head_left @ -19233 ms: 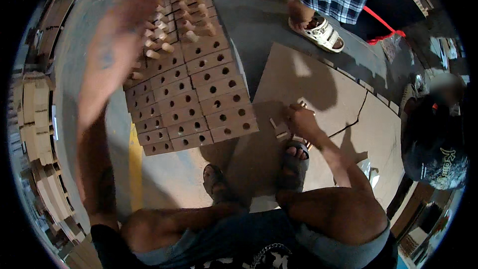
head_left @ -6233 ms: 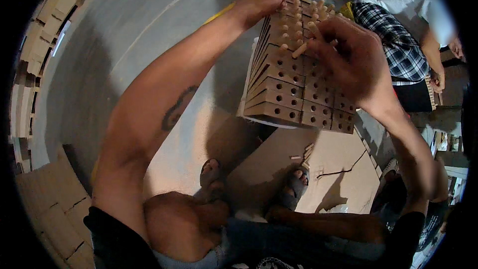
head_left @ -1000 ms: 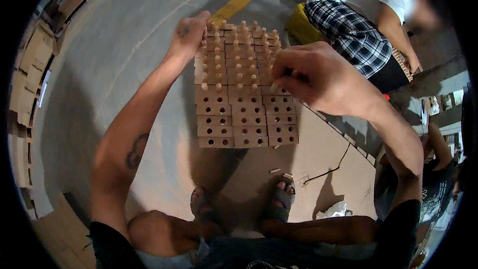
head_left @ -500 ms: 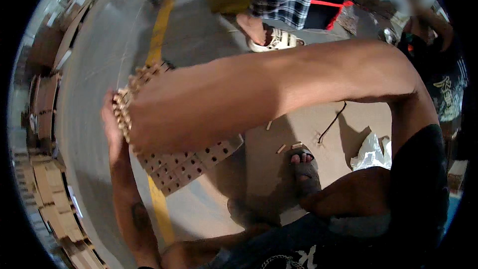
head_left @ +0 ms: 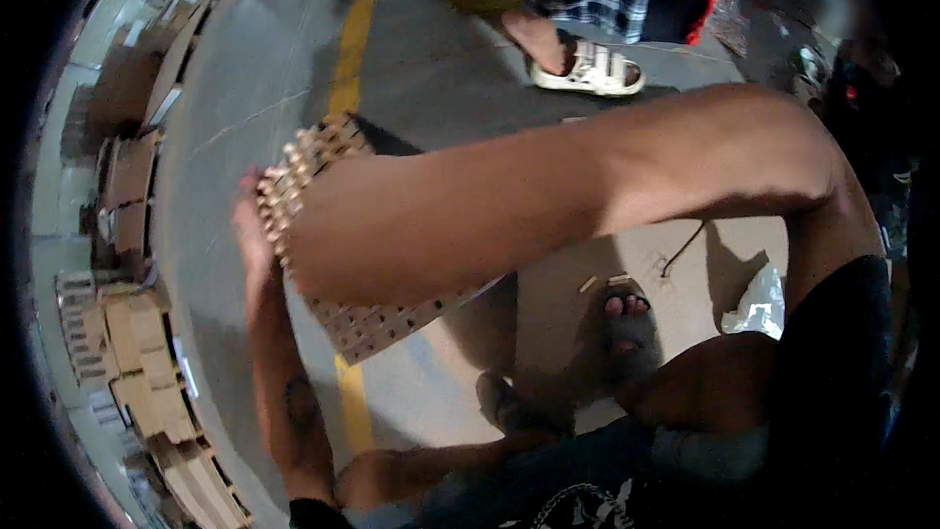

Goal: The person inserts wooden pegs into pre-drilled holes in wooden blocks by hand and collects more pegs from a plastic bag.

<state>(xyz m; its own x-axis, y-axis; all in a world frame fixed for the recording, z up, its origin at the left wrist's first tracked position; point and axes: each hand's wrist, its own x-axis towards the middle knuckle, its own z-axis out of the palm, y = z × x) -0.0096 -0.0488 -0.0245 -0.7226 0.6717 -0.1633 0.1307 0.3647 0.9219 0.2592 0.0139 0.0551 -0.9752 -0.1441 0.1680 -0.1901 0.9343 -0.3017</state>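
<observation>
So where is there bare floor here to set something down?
Bare grey floor lies left of the yellow line, up to the stacked cartons. Crowded around the pegged block stack, both hands, and the cardboard sheet with scattered pegs.

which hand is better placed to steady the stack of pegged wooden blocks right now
Left. The left hand already rests against the block stack's left side. The right forearm crosses over it, its hand hidden.

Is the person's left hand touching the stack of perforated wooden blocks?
Yes, the left hand rests against the left edge of the stack of perforated wooden blocks, which the right forearm crosses in front of.
</observation>
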